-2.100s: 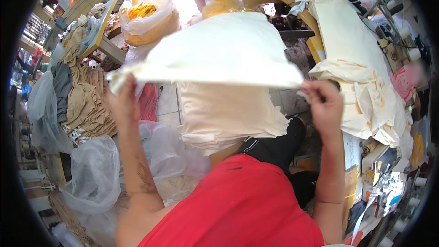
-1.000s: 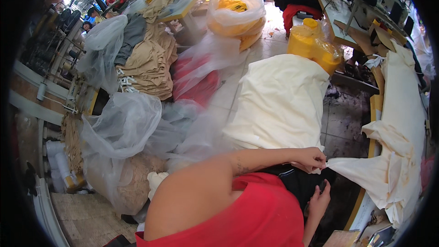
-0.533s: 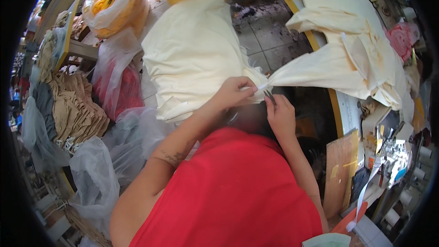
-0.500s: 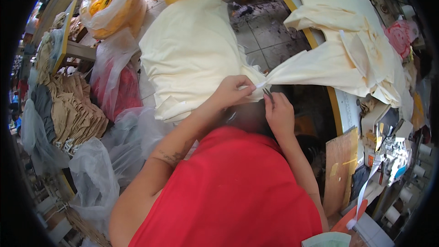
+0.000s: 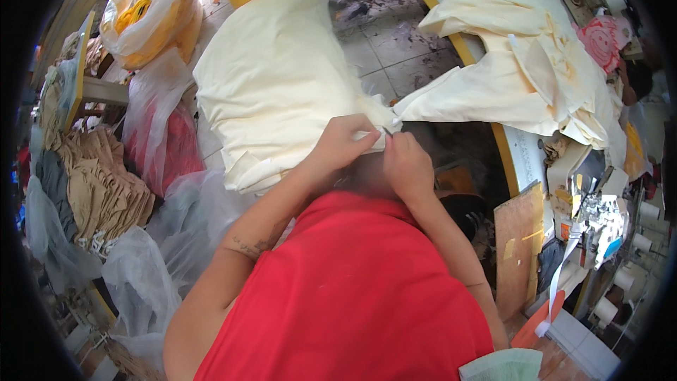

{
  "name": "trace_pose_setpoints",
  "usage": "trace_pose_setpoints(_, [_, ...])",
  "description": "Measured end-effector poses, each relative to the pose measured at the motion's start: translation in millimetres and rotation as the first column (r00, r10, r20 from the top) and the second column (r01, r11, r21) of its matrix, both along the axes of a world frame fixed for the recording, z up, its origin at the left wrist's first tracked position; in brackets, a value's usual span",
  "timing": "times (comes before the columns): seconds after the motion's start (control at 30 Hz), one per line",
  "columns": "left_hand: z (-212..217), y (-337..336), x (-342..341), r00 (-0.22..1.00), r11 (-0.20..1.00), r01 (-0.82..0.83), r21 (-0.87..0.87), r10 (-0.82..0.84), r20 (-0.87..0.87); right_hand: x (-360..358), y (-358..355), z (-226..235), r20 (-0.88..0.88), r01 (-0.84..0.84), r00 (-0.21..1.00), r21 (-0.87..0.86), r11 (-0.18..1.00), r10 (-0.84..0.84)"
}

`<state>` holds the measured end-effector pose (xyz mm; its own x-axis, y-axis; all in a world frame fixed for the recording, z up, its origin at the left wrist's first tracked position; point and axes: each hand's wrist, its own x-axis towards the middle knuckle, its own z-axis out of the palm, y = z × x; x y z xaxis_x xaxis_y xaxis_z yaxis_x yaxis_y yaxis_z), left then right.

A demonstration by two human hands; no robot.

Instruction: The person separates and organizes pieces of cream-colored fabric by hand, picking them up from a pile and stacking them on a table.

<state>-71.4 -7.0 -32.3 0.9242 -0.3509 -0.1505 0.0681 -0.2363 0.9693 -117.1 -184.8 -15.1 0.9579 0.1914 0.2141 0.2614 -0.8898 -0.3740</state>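
Far left there's a pile of tan garments (image 5: 106, 190) with clear plastic bags (image 5: 169, 219) next to it, and a bag of yellow stuff (image 5: 144, 21) up top. The big cream bundle (image 5: 275, 85) sits in the middle, in front of you. Your left hand (image 5: 343, 142) has its fingers pinched shut on the cream cloth (image 5: 486, 92) right at the bundle's edge. Your right hand (image 5: 403, 162) is just beside it, touching, fingers closed on the same corner. The cloth stretches right and up onto the surface (image 5: 525, 162), where it's heaped in folds. A serger (image 5: 599, 215) stands at far right.
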Motion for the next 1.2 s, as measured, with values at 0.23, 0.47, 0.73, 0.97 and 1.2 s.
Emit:
trace_pose_setpoints(0.23, [-27, -41, 45, 0.989, 0.993, 0.108, -0.052, -0.113, -0.093, -22, -50, 65, 0.034, 0.218, 0.972, 0.231, 0.948, -0.231])
trace_pose_setpoints(0.47, [-39, -132, 77, 0.723, 0.784, -0.008, -0.620, -0.424, -0.546, 64, -142, 147, 0.463, 0.434, 0.809, -0.053, 0.899, -0.363])
trace_pose_setpoints(0.73, [96, 12, 29, 0.983, 0.731, -0.184, -0.657, 0.129, -0.132, 99, -192, 166, 0.316, 0.336, 0.856, 0.261, 0.905, -0.409])
trace_pose_setpoints(0.97, [241, 178, -34, 0.529, 0.802, -0.462, -0.379, 0.592, 0.608, 40, -185, 259, 0.302, -0.007, 0.938, 0.508, 0.861, -0.171])
trace_pose_setpoints(1.2, [265, 241, 43, 0.793, 0.817, -0.390, -0.425, 0.532, 0.295, 188, -78, 275, 0.138, -0.213, 0.976, 0.773, 0.598, 0.169])
